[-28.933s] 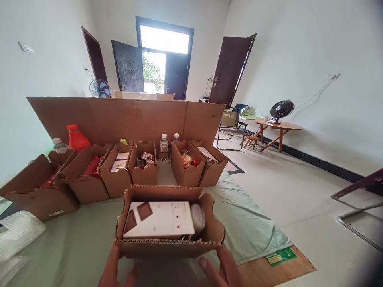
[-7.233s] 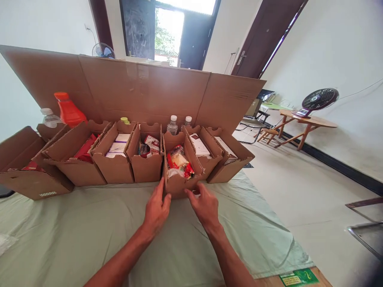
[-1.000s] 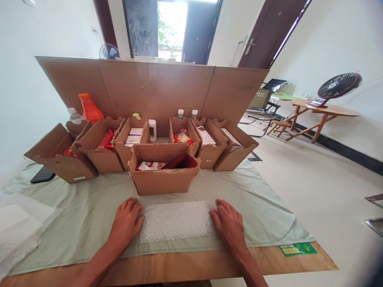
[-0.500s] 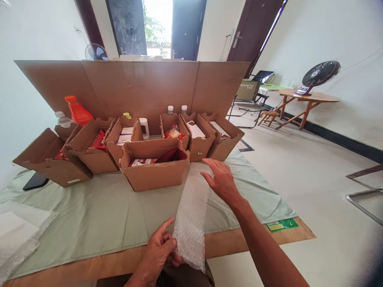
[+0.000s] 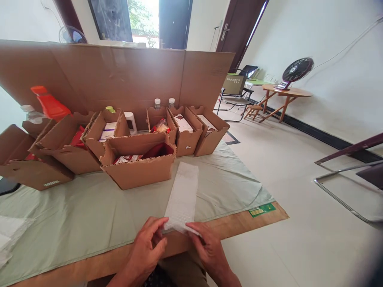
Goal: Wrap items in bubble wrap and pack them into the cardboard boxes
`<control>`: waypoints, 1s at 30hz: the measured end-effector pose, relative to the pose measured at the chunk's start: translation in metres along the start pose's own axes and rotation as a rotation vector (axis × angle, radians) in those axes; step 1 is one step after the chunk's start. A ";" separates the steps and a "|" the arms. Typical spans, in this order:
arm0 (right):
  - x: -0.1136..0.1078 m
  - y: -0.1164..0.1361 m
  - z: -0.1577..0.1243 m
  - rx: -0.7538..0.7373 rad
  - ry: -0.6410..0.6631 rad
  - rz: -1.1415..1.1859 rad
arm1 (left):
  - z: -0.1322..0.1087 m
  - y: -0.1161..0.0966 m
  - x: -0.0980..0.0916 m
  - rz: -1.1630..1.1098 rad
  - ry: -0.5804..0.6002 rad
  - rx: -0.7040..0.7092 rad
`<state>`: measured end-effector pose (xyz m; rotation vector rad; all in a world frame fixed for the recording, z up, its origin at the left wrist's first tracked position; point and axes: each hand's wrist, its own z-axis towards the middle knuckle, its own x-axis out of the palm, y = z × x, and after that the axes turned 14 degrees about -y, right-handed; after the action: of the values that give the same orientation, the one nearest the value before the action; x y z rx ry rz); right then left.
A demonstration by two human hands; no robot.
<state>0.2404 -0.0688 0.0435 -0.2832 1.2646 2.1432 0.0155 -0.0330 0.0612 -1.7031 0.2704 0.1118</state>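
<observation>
A long strip of bubble wrap [image 5: 182, 191] lies on the green cloth in front of me, its near end lifted or folded at the table edge. My right hand [image 5: 209, 247] grips the right corner of that near end between thumb and fingers. At the left corner is my left hand [image 5: 148, 243]; its index fingertip touches the wrap while the thumb stands apart. Just beyond the strip's left side sits an open cardboard box [image 5: 140, 171] with packets and a dark red item inside.
Several open cardboard boxes [image 5: 187, 137] line the back before a tall cardboard panel [image 5: 119, 75]. An orange bottle [image 5: 50, 103] leans at the left. More bubble wrap [image 5: 14, 235] lies at the left edge. A fan [image 5: 297, 69] stands on a wooden table at the right.
My right hand has come back from the strip's far end to its near end and taken hold there. The near end has been drawn up from below the table edge. The view has shifted right.
</observation>
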 end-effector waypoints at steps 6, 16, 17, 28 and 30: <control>-0.004 0.002 0.000 0.412 0.000 0.145 | 0.021 -0.013 0.007 0.395 -0.038 0.248; -0.012 0.009 -0.013 -0.281 -0.165 -0.330 | 0.057 -0.020 0.032 0.662 -0.071 0.229; -0.009 0.010 -0.011 -0.301 -0.110 -0.364 | 0.058 -0.019 0.032 0.670 -0.064 0.252; 0.008 -0.006 -0.010 -0.321 -0.029 -0.439 | 0.062 -0.003 0.033 0.635 -0.099 0.527; 0.009 -0.008 -0.008 -0.329 -0.026 -0.430 | 0.054 0.000 0.025 0.616 -0.125 0.581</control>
<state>0.2370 -0.0692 0.0297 -0.6045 0.7447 1.9561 0.0440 0.0170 0.0477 -0.9895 0.6585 0.5386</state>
